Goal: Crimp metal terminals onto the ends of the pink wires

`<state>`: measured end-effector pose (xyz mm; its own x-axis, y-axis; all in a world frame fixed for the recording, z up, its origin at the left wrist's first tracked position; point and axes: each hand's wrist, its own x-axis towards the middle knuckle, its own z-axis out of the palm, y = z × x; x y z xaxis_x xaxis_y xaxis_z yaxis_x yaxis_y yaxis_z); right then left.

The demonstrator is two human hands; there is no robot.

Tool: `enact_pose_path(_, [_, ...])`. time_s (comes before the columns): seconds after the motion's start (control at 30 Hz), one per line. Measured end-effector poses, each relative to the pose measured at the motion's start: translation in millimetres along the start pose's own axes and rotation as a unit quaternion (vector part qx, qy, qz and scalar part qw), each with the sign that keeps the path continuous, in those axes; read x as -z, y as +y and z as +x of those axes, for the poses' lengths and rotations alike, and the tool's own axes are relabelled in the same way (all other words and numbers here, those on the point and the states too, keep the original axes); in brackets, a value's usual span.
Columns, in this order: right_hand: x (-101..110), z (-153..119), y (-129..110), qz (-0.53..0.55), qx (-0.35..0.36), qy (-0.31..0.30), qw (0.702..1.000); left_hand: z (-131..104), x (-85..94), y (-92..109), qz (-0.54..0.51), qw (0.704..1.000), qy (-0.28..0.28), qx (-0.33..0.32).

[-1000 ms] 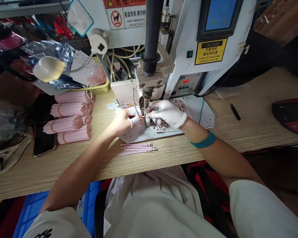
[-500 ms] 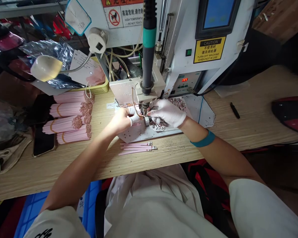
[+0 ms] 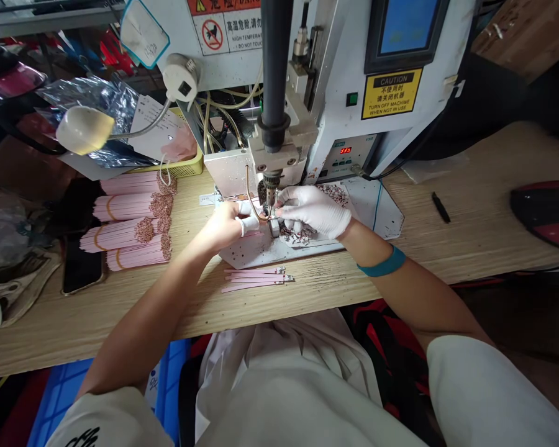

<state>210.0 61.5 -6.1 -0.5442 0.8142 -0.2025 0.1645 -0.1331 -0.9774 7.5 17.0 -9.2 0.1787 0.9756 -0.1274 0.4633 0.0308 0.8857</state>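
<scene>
Under the machine's dark soldering head (image 3: 273, 133), my left hand (image 3: 233, 222), with white covers on some fingers, is closed at the left of the tip. What it pinches is too small to make out, though pink strips show beside it. My right hand (image 3: 314, 211), in a white glove, has its fingers pressed together just right of the tip; their contents are hidden. Small dark-and-white pieces (image 3: 302, 234) lie beneath it on the white base plate (image 3: 256, 251). Several pink strips with metal ends (image 3: 256, 279) lie on the table in front.
Bundled pink strips (image 3: 135, 226) are stacked at the left, beside a phone (image 3: 81, 264). A small lamp (image 3: 84, 129) stands over a yellow basket (image 3: 193, 164). A black pen (image 3: 440, 207) lies at the right. The machine body (image 3: 335, 124) rises behind my hands.
The soldering head has shifted slightly toward me and its frame looks larger. The red display digits differ. Both hands have stayed almost in place.
</scene>
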Motion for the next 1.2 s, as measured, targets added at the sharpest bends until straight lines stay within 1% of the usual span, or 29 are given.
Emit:
enact_pose_path(0.07, [10.6,-2.6,-4.5,-0.079,0.028,0.026,0.996,-5.8,5.7,1.3,-0.001,1.000,-0.013,-0.003])
enact_pose_path(0.1, [16.6,-3.9,-6.7,-0.136,0.044,0.042,0.989,-9.6,8.3,2.9,0.007,1.000,-0.027,0.002])
enact_pose_path(0.2, [31.7,-6.7,-10.5,-0.305,0.083,0.065,0.947,-20.8,11.6,9.0,0.052,0.995,-0.077,0.023])
enact_pose_path(0.27, [35.5,-7.4,-9.8,-0.362,0.099,0.056,0.925,-24.9,9.4,12.1,0.060,0.993,-0.096,0.029])
enact_pose_path(0.37, [32.5,-8.0,-6.8,-0.387,0.116,0.045,0.913,-24.9,3.1,12.8,0.042,0.994,-0.095,0.034])
enact_pose_path(0.5, [25.0,-11.8,-6.8,-0.370,0.153,0.022,0.916,-21.5,-1.9,9.6,0.002,0.996,-0.090,0.019])
enact_pose_path(0.63, [19.4,-16.6,-8.7,-0.351,0.165,-0.059,0.920,-22.7,-1.8,11.3,0.001,0.996,-0.090,-0.011])
enact_pose_path(0.7, [15.9,-17.5,-9.1,-0.347,0.165,-0.081,0.920,-23.8,-1.5,13.6,0.003,0.996,-0.084,-0.022])
enact_pose_path(0.8, [10.9,-16.2,-9.1,-0.325,0.157,-0.079,0.929,-23.0,-2.0,14.1,-0.002,0.997,-0.079,-0.023])
enact_pose_path(0.87, [9.0,-13.3,-7.5,-0.307,0.149,-0.060,0.938,-20.0,-3.4,11.6,-0.008,0.998,-0.070,-0.006])
enact_pose_path(0.93, [8.0,-8.9,-4.2,-0.288,0.141,-0.030,0.947,-15.6,-5.3,7.6,-0.014,0.999,-0.047,0.010])
enact_pose_path(1.03, [6.3,-2.1,1.8,-0.246,0.094,-0.004,0.965,-8.5,-8.1,2.0,-0.031,0.999,-0.018,0.022])
enact_pose_path(1.13, [3.0,1.1,4.2,-0.165,0.006,-0.009,0.986,-3.6,-9.4,-1.9,-0.069,0.997,-0.017,0.040])
enact_pose_path(1.2, [1.1,1.4,3.7,-0.116,-0.039,-0.017,0.992,-1.4,-9.3,-4.6,-0.089,0.994,-0.020,0.053])
